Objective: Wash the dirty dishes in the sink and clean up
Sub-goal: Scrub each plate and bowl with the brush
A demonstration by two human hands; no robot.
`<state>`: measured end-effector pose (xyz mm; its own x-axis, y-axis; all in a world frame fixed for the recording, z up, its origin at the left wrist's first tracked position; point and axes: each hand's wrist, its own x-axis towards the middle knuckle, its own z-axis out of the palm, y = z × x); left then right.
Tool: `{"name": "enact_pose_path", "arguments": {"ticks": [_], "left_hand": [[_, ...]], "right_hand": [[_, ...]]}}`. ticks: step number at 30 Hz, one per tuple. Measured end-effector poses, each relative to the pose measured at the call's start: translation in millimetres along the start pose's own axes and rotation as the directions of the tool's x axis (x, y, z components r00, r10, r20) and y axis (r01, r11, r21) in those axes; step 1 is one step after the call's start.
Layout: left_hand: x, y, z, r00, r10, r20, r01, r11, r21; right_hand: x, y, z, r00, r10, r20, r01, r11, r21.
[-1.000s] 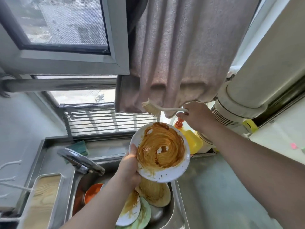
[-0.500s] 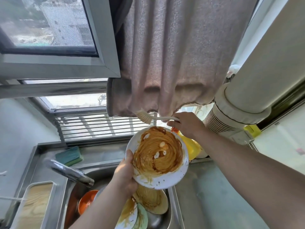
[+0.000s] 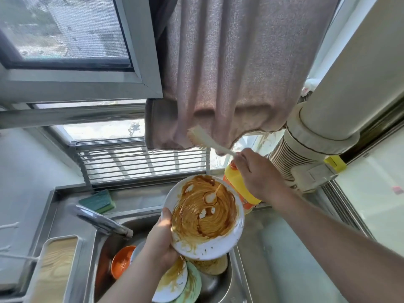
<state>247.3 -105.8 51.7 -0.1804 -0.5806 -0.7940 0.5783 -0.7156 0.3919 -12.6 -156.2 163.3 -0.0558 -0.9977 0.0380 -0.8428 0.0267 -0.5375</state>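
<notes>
Stainless-steel sink (image 3: 227, 287) below a window (image 3: 65, 31), grey-pink towel (image 3: 218, 73) hanging over it, faucet (image 3: 102, 221) at the left, green sponge (image 3: 97, 201) on the far ledge.

Person's left hand (image 3: 160, 241) holds a white plate (image 3: 204, 217) tilted up above the basin; thumb hooked over the plate's left rim, the other fingers hidden behind it. Plate face smeared with orange-brown sauce in swirls, and a thin pale stream with a white blob, likely dish soap, lands near the middle.

Right hand (image 3: 258, 173) raised at the far right of the plate, fingers curled round the handle of a white dish brush (image 3: 205, 139), bristles up and left against the towel hem, well clear of the plate. Yellow detergent bottle (image 3: 234, 184) sits just behind that hand; whether the hand also squeezes it, cannot tell.

More sauced plates (image 3: 175, 283) and an orange bowl (image 3: 121, 261) lie stacked in the basin.

Judged step: soaping the first plate, scrubbing not begun. Next move would call for bringing the bristles down onto the sauce while the left hand braces the rim. Most of the task looks undone.
</notes>
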Motion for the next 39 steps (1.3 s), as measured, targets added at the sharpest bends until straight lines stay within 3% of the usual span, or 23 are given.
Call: {"name": "enact_pose_path", "arguments": {"ticks": [2,6,10,14,17,20,23,26,29,32,34,36,39], "left_hand": [[-1,-12,-26,0.996,-0.024,-0.083,0.027,0.999,0.031],[-13,-33,-76,0.979,-0.029,-0.204,0.042,0.997,0.059],[-19,-39,-126,0.954,0.004,-0.301,0.021,0.996,0.083],[-20,-35,-158,0.954,0.055,-0.295,-0.007,0.987,0.163],[-24,-32,-157,0.957,0.101,-0.273,-0.056,0.984,0.17],[-21,-36,-156,0.957,0.079,-0.279,-0.029,0.984,0.178],[-23,-37,-154,0.957,0.06,-0.284,-0.019,0.989,0.144],[-20,-28,-163,0.952,0.063,-0.298,-0.038,0.995,0.088],[-18,-29,-164,0.941,0.031,-0.337,-0.008,0.997,0.071],[-21,-39,-154,0.947,-0.031,-0.321,0.052,0.997,0.055],[-23,-39,-147,0.957,-0.05,-0.286,0.064,0.997,0.037],[-21,-31,-149,0.963,-0.013,-0.268,0.023,0.999,0.034],[-15,-23,-156,0.958,-0.05,-0.281,0.057,0.998,0.018]], "right_hand": [[-58,9,19,0.999,0.024,0.026,-0.025,0.999,0.044],[-163,22,71,0.944,0.114,0.311,-0.114,0.993,-0.017],[-190,13,126,0.88,0.201,0.43,-0.151,0.977,-0.148],[-201,-21,159,0.789,0.292,0.54,-0.187,0.952,-0.242],[-230,-62,179,0.708,0.307,0.636,-0.239,0.952,-0.193],[-231,-90,192,0.743,0.247,0.622,-0.212,0.968,-0.13],[-206,-64,187,0.803,0.287,0.522,-0.217,0.957,-0.191],[-222,-49,177,0.762,0.383,0.521,-0.327,0.923,-0.201],[-246,-86,185,0.715,0.311,0.626,-0.313,0.943,-0.111],[-214,-91,200,0.785,0.258,0.563,-0.248,0.964,-0.096],[-189,-69,189,0.824,0.322,0.466,-0.302,0.946,-0.12],[-196,-50,173,0.82,0.362,0.443,-0.332,0.932,-0.147],[-233,-76,170,0.718,0.358,0.597,-0.347,0.928,-0.139]]}}
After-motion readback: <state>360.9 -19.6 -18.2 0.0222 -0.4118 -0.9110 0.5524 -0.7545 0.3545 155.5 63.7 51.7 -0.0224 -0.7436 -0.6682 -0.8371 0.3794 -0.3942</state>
